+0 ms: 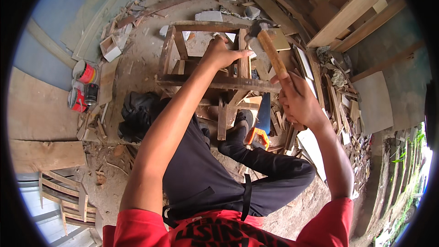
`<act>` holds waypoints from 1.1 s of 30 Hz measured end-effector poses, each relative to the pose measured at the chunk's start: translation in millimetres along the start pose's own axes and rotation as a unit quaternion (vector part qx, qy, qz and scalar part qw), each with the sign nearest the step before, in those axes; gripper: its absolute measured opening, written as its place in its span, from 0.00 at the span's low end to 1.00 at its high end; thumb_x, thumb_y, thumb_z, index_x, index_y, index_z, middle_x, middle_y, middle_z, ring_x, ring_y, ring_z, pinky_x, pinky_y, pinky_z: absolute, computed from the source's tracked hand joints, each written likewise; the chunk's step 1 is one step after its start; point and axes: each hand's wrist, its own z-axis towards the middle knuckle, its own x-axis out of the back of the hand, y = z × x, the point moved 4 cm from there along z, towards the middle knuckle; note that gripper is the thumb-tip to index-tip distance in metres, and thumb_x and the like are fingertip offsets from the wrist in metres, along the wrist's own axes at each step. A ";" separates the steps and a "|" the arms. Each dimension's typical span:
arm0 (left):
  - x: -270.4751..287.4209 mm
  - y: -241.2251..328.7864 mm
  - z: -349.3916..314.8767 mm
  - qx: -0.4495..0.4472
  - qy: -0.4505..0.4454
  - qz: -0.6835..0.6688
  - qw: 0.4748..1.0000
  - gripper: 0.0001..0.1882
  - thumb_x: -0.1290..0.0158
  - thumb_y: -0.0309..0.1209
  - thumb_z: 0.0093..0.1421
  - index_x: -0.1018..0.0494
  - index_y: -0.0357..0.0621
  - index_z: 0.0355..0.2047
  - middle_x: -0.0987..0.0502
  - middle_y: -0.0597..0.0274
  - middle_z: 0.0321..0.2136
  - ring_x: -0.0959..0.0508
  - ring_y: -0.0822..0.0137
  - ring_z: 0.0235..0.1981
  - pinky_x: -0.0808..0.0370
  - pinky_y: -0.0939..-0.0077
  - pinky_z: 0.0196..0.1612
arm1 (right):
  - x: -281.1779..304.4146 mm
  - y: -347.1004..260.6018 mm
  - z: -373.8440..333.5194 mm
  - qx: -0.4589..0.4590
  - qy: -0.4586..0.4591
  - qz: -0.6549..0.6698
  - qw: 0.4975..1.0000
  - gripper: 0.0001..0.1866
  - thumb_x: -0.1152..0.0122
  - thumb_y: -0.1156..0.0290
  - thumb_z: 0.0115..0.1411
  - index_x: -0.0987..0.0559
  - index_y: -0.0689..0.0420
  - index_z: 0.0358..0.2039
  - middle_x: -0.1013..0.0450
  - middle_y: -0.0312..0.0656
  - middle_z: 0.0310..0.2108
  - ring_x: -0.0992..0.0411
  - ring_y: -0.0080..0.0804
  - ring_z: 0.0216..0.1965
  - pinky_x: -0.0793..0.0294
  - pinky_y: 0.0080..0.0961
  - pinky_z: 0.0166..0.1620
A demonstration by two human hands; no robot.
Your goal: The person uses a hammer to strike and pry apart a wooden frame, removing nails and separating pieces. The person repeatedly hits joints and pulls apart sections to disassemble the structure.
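My right hand (297,98) is wrapped round the wooden handle of a hammer (273,54). The dark hammer head is up by the far right corner of a wooden frame (210,82) with legs and crossbars. On that frame, my left hand (222,55) grips a slat on the right side, its thumb lying across the wood. Its other fingers are partly hidden, and whether a nail is there I cannot make out. The frame stands on the ground before my bent legs. Close to my foot lies a handsaw (259,137) with an orange handle and a dark blade.
Open cans (84,72) and a small wooden box (110,49) stand at the left. Scrap wood (340,105) is heaped along the right, with boards (352,13) stacked at the far right. A dark bag or cloth (137,114) lies left of my legs.
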 end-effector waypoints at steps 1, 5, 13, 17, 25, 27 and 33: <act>-1.8 2.5 1.7 0.002 0.000 0.006 1.000 0.56 0.28 0.58 0.33 0.34 0.22 0.50 0.27 0.34 0.48 0.25 0.47 0.51 0.28 0.65 0.54 | 2.9 -2.3 -1.4 0.041 0.025 0.021 0.999 0.22 0.61 0.54 0.73 0.26 0.61 0.43 0.36 0.34 0.20 0.39 0.21 0.18 0.38 0.23 0.22; 1.8 7.4 -0.7 -0.016 -0.013 -0.030 0.999 0.56 0.28 0.58 0.33 0.34 0.21 0.50 0.26 0.35 0.47 0.24 0.47 0.50 0.28 0.64 0.54 | 7.2 5.3 -0.3 0.184 0.088 0.139 0.969 0.24 0.62 0.51 0.73 0.27 0.61 0.46 0.37 0.31 0.20 0.41 0.16 0.18 0.40 0.18 0.21; 1.3 3.4 -1.7 0.001 -0.024 -0.008 1.000 0.58 0.28 0.59 0.34 0.35 0.20 0.51 0.26 0.34 0.48 0.24 0.49 0.50 0.28 0.64 0.53 | 4.9 -4.3 -10.4 0.086 0.042 0.083 0.992 0.25 0.62 0.52 0.73 0.27 0.62 0.44 0.37 0.32 0.18 0.38 0.18 0.18 0.38 0.20 0.22; -3.3 4.3 3.5 -0.004 -0.056 -0.001 0.998 0.61 0.30 0.63 0.36 0.38 0.20 0.54 0.28 0.31 0.49 0.25 0.48 0.52 0.29 0.62 0.55 | -0.8 10.5 -1.5 0.161 0.063 0.070 0.983 0.25 0.63 0.52 0.73 0.26 0.62 0.43 0.38 0.32 0.18 0.38 0.18 0.18 0.38 0.20 0.22; -6.2 -2.6 6.9 -0.007 -0.037 -0.016 0.999 0.60 0.29 0.60 0.36 0.38 0.17 0.53 0.27 0.33 0.47 0.25 0.51 0.51 0.28 0.64 0.54 | -1.1 8.8 -9.1 0.128 0.063 0.108 0.984 0.26 0.62 0.50 0.73 0.27 0.64 0.41 0.37 0.33 0.18 0.37 0.21 0.16 0.35 0.26 0.22; -10.0 0.4 8.7 -0.037 -0.058 -0.043 0.997 0.61 0.29 0.62 0.35 0.38 0.17 0.54 0.27 0.32 0.48 0.25 0.50 0.52 0.29 0.64 0.55 | -5.1 23.4 -0.1 0.150 0.091 0.043 0.983 0.27 0.61 0.49 0.72 0.27 0.64 0.41 0.37 0.33 0.18 0.38 0.19 0.16 0.37 0.23 0.21; -2.3 4.5 1.1 0.012 -0.057 0.025 0.998 0.63 0.31 0.65 0.35 0.38 0.17 0.54 0.28 0.31 0.49 0.26 0.47 0.54 0.29 0.63 0.56 | 7.3 -6.9 -16.7 0.153 0.076 0.148 0.974 0.27 0.62 0.49 0.72 0.27 0.62 0.39 0.38 0.30 0.18 0.41 0.13 0.14 0.43 0.15 0.17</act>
